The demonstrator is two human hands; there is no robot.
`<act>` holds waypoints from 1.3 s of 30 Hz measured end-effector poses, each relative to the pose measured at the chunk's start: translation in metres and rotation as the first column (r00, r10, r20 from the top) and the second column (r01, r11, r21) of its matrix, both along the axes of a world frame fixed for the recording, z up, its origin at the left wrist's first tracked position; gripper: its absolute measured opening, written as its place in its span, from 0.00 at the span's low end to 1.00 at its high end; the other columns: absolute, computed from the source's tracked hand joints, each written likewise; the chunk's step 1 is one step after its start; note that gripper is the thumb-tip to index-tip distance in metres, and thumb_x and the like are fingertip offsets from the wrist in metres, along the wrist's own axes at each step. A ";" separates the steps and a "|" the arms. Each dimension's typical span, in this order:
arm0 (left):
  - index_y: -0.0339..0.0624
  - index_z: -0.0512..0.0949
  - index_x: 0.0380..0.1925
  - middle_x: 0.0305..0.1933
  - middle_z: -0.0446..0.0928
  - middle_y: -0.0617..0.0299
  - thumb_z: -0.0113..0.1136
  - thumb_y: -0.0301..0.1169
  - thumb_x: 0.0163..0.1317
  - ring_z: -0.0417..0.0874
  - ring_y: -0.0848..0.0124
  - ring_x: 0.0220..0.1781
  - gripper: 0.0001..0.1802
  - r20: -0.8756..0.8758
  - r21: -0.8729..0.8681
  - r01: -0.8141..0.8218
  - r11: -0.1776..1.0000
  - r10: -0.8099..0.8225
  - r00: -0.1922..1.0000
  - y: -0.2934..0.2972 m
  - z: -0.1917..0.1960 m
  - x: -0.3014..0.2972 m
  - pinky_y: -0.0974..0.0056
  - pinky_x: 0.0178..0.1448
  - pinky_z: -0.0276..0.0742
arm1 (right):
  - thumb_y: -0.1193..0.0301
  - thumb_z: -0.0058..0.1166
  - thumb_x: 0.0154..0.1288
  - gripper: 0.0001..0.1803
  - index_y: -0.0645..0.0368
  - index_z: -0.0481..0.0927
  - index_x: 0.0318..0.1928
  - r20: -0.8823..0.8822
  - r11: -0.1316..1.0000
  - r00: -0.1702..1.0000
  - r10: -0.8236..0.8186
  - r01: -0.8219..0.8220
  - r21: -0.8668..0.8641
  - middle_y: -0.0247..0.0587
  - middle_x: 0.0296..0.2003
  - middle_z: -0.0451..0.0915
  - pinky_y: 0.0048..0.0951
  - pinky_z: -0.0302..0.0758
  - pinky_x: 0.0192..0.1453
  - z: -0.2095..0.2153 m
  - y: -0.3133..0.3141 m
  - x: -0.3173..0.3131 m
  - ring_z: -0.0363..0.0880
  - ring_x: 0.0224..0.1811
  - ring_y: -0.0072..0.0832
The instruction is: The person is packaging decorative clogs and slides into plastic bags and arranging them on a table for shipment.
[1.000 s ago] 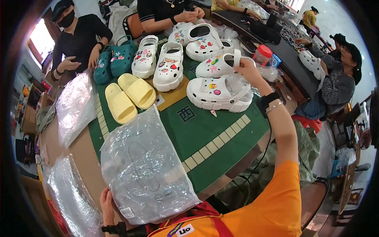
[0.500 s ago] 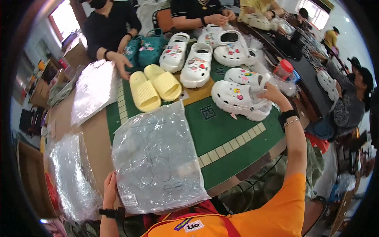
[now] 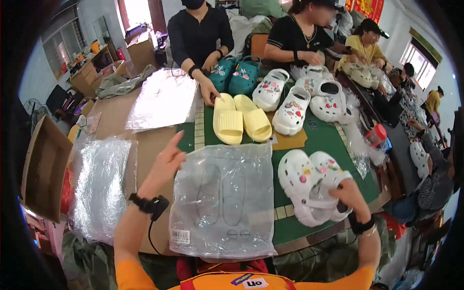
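Right hand (image 3: 348, 194) in a closed grip on two charm-studded white foam clogs (image 3: 298, 176), held heel-end, seemingly to keep them paired, beside a flat clear plastic bag (image 3: 222, 193) on the green-topped table (image 3: 290, 235) (left hand (image 3: 166, 162) open, empty).

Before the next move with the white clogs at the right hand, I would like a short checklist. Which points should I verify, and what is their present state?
1. Right hand has hold of the white clogs: ok.
2. Grip secures both clogs: cannot tell, fingers are partly hidden.
3. Left hand free: ok, it holds nothing, index finger extended.
4. Clear plastic bag spread out flat: ok.
5. Bag's mouth open: cannot tell.
6. Co-worker's hand away from the bag: ok, it is at the yellow slides.
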State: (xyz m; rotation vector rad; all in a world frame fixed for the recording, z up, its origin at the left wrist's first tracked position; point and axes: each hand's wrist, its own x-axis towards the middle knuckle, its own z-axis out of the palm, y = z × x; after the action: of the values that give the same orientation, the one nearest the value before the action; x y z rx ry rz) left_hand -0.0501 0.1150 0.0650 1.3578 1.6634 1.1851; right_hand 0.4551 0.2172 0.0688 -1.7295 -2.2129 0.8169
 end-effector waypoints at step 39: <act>0.48 0.47 0.64 0.59 0.61 0.54 0.48 0.37 0.56 0.71 0.59 0.56 0.36 0.719 -0.069 -0.299 0.952 0.255 0.647 -0.203 -0.036 -0.082 0.56 0.42 0.80 | 0.57 0.46 0.61 0.26 0.65 0.68 0.51 -0.717 0.476 0.697 0.024 -0.639 -0.605 0.45 0.44 0.73 0.32 0.75 0.44 -0.042 -0.151 -0.455 0.74 0.42 0.31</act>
State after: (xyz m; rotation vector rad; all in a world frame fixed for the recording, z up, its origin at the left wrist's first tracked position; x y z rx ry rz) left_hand -0.1325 -0.0881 0.0293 0.5054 1.2578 1.6793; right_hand 0.0002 0.0666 0.0264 -0.8442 -1.7413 2.4746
